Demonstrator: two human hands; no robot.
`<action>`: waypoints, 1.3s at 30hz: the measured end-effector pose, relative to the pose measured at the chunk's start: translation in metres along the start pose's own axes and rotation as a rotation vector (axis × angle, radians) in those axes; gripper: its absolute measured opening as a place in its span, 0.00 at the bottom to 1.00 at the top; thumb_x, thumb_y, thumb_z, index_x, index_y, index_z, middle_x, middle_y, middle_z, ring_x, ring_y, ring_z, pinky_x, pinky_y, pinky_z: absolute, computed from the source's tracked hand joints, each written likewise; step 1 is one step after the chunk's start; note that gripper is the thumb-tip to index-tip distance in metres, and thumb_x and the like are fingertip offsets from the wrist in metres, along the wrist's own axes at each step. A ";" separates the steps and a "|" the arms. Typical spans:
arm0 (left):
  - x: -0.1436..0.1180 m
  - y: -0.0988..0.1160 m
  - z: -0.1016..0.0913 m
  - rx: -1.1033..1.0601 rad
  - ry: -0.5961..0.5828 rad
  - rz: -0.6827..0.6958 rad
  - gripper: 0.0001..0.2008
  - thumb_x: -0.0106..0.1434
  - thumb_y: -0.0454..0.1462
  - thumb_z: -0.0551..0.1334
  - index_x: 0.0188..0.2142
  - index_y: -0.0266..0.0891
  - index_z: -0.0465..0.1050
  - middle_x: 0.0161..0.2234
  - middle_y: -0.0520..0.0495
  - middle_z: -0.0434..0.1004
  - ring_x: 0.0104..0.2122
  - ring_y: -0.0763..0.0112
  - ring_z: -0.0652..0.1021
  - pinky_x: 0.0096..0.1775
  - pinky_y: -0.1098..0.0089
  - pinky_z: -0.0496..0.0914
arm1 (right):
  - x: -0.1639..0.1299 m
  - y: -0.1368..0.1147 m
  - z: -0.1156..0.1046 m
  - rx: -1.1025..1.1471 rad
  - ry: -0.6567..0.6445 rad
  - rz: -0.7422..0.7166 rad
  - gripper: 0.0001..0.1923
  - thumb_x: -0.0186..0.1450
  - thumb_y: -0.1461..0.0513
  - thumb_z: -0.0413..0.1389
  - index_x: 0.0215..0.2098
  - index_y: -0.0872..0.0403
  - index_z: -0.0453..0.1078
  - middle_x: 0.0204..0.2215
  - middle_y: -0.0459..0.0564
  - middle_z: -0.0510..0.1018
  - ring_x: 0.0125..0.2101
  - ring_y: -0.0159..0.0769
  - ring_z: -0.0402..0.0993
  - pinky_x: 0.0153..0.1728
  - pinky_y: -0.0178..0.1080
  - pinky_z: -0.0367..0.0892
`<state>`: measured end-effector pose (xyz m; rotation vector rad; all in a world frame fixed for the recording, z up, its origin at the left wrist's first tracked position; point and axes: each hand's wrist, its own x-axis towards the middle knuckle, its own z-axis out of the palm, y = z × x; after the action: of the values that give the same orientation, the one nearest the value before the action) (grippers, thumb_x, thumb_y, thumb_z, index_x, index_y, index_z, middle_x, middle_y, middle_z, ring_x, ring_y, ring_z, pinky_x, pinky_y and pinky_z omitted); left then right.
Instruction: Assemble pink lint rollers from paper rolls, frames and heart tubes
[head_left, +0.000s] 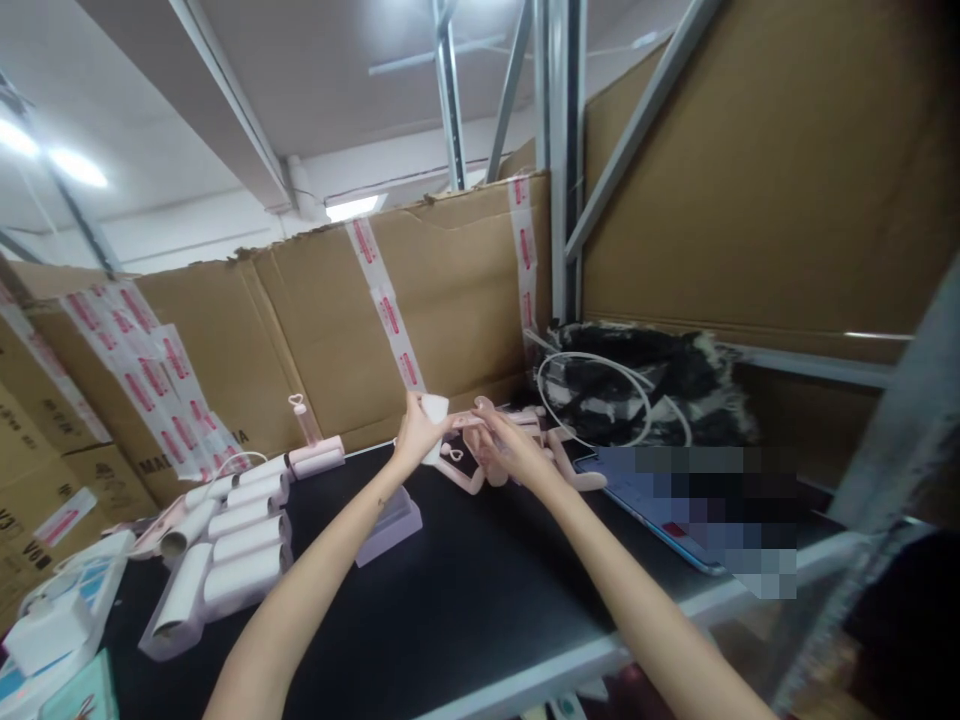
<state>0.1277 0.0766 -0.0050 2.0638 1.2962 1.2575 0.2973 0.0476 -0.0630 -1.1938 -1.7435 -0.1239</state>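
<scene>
Mid-assembly: left hand clamped on white paper roll, right hand pinching pink plastic handle beside it; needs careful alignment.

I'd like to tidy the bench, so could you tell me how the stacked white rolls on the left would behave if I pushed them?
The white rolls look like hollow tubes, so probably light. Being round and stacked on the smooth black tabletop, they would likely roll or tumble apart. Their open ends might crush if squeezed.

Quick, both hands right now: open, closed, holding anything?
Left hand: closed on a white roll, held up above the black table.
Right hand: fingers curled around a pink handle; how firm the grip is cannot be told.
</scene>
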 end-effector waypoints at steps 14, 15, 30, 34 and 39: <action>-0.113 -0.020 -0.101 0.684 -0.075 -0.044 0.18 0.56 0.48 0.58 0.43 0.46 0.60 0.38 0.48 0.78 0.38 0.55 0.79 0.35 0.66 0.68 | -0.030 -0.108 0.019 0.709 -0.305 -0.130 0.11 0.66 0.57 0.50 0.38 0.53 0.73 0.31 0.50 0.78 0.34 0.36 0.74 0.39 0.39 0.69; -0.118 -0.022 -0.103 0.692 -0.065 -0.046 0.17 0.56 0.48 0.57 0.43 0.46 0.60 0.38 0.48 0.78 0.38 0.55 0.79 0.35 0.66 0.68 | -0.032 -0.111 0.021 0.714 -0.309 -0.146 0.11 0.66 0.58 0.51 0.37 0.53 0.73 0.31 0.50 0.78 0.33 0.35 0.74 0.38 0.38 0.69; -0.132 -0.024 -0.112 0.788 -0.196 -0.192 0.18 0.55 0.48 0.56 0.41 0.42 0.62 0.33 0.43 0.78 0.35 0.48 0.79 0.34 0.60 0.69 | -0.045 -0.116 0.035 0.716 -0.365 -0.041 0.10 0.66 0.60 0.51 0.36 0.52 0.74 0.29 0.49 0.77 0.33 0.36 0.74 0.38 0.40 0.69; -0.131 -0.025 -0.113 0.847 -0.223 -0.204 0.17 0.55 0.46 0.55 0.41 0.41 0.62 0.34 0.41 0.78 0.35 0.47 0.79 0.34 0.59 0.70 | -0.045 -0.119 0.035 0.794 -0.391 0.070 0.11 0.66 0.58 0.51 0.35 0.53 0.74 0.29 0.50 0.77 0.32 0.36 0.75 0.37 0.39 0.70; -0.131 -0.024 -0.109 0.804 -0.223 -0.204 0.16 0.55 0.47 0.55 0.41 0.43 0.61 0.34 0.43 0.78 0.36 0.49 0.79 0.34 0.60 0.69 | -0.046 -0.127 0.030 0.866 -0.401 0.102 0.13 0.65 0.56 0.52 0.35 0.54 0.74 0.29 0.50 0.77 0.31 0.37 0.75 0.37 0.39 0.72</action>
<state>0.0012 -0.0378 -0.0282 2.3780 2.0521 0.4075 0.1828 -0.0307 -0.0614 -0.6686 -1.7596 0.8995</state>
